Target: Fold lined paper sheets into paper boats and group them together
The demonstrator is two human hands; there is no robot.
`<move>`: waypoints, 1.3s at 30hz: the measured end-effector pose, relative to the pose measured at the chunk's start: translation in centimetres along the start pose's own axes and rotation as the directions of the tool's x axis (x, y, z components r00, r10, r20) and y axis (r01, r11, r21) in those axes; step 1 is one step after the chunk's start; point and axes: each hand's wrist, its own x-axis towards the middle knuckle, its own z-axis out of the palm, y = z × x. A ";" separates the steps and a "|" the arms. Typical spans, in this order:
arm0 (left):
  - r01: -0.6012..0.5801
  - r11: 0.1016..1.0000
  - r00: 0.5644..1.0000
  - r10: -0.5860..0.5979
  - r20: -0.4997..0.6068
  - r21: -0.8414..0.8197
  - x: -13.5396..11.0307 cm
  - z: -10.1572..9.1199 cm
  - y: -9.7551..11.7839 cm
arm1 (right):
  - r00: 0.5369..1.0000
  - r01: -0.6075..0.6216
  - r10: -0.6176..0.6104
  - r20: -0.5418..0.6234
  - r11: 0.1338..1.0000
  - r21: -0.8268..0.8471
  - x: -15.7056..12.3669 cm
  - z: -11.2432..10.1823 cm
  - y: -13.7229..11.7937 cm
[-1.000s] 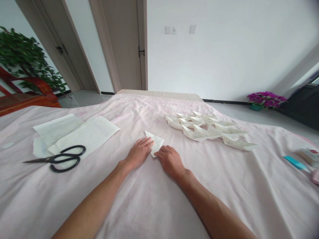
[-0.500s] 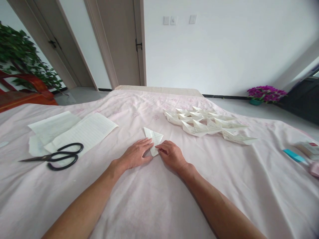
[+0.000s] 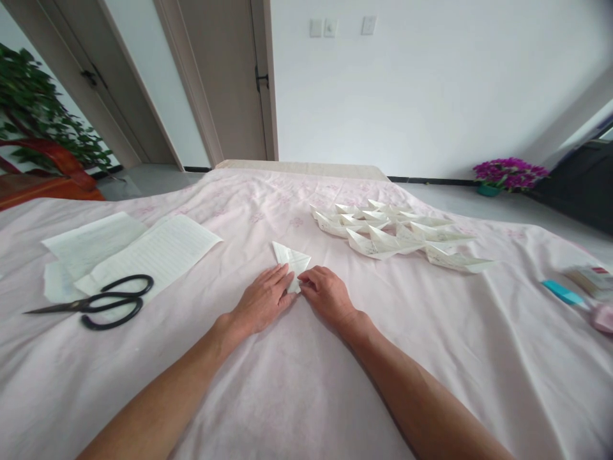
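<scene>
A small folded sheet of paper (image 3: 293, 257), its far end a pale triangle, lies on the pink cloth between my hands. My left hand (image 3: 265, 295) rests flat on its left side, fingers stretched out and holding it down. At the paper's right edge, my right hand (image 3: 327, 295) is closed, thumb and forefinger pinching the near part. Both hands cover some of the lower portion of the paper. Several folded paper boats (image 3: 383, 237) stand in a cluster beyond my right hand.
Black-handled scissors (image 3: 112, 300) lie at the left, partly over loose lined sheets (image 3: 158, 252). At the right edge are a blue-and-white object (image 3: 562, 292), a small box (image 3: 594, 281) and a pink item (image 3: 602, 317). The patterned cloth (image 3: 287, 396) has wrinkles.
My left thumb has moved up closer to the paper and my right fingertips. The fold now shows less at its near end. The whole view has shifted slightly.
</scene>
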 end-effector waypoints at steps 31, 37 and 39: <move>0.121 0.945 0.983 -0.156 -0.094 -0.303 0.2 1.5 -0.3 | 0.987 0.144 -0.146 0.070 0.989 0.030 0.2 0.0 0.3; 0.192 0.945 0.950 -0.247 -0.191 -0.265 -0.5 1.2 0.4 | 0.980 0.168 -0.168 0.105 0.986 0.015 0.3 -0.1 0.3; 0.206 0.950 0.940 -0.259 -0.223 -0.235 -0.6 0.9 0.4 | 0.980 0.168 -0.167 0.110 0.986 -0.002 0.3 -0.1 0.2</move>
